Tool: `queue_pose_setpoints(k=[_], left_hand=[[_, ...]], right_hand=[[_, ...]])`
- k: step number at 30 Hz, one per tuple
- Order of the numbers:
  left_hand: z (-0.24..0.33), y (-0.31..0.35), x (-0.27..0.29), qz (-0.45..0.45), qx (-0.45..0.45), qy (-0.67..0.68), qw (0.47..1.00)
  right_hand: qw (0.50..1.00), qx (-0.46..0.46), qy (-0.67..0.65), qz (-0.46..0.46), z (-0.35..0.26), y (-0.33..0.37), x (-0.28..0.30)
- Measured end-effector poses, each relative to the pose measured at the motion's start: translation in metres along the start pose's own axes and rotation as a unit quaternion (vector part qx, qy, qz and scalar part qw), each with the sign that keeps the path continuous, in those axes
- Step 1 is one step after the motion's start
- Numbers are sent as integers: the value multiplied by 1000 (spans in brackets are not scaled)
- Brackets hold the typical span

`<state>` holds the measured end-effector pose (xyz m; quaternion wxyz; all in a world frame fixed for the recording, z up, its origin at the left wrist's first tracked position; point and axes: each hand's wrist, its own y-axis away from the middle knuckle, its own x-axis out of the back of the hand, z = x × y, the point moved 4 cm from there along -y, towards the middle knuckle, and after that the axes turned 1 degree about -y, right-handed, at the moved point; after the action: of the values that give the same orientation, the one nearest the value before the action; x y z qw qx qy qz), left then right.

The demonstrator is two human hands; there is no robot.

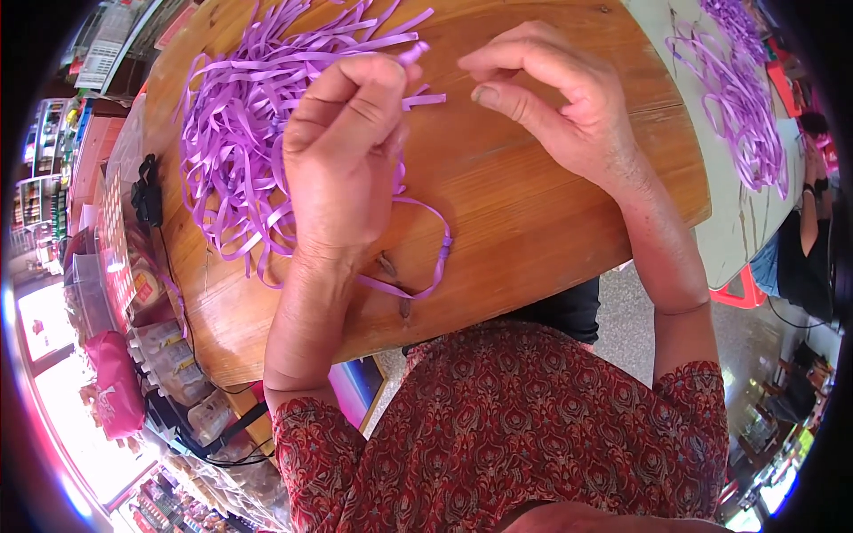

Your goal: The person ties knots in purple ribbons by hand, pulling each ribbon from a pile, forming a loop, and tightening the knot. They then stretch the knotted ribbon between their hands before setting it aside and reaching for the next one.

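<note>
My left hand (349, 142) is closed, thumb against the curled forefinger, on a purple ribbon; a short end (414, 53) of it pokes out past the fingertips. Below that wrist a ribbon loop (443, 244) with a small knot hangs over the table; whether it is the same strip is hidden. Apart from it, to the right, my right hand (560, 102) hovers with thumb and fingers spread and nothing between them. Behind and left of my left hand lies a tangled heap of purple ribbons (231, 133), several loose ends reaching right.
The wooden table (533, 213) has a curved edge in front of me. On a pale table (693, 98) at the right lies another purple ribbon bundle (742, 133), and a person (809, 240) sits beyond. A black cable (173, 275), plastic containers (173, 355) and a pink pouch (115, 382) crowd the left side.
</note>
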<state>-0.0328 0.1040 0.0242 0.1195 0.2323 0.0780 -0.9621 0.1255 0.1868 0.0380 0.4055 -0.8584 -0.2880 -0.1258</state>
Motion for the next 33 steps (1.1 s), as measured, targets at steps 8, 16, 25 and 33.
queue_pose_setpoints(k=[8, 16, 25, 33], left_hand=[[46, -2, -43, -159, -37, 146, 976], [106, 5, -70, -214, -202, 59, 954], [146, 17, -10, -170, -152, 307, 924], [139, 20, 65, -58, -184, 275, 942]], right_hand=[[991, -10, -97, -86, -10, 7, -26], [958, -20, -236, -164, -24, 12, -29], [911, -223, -323, -124, -6, 44, 22], [919, -200, -341, 3, 6, 62, 74]])
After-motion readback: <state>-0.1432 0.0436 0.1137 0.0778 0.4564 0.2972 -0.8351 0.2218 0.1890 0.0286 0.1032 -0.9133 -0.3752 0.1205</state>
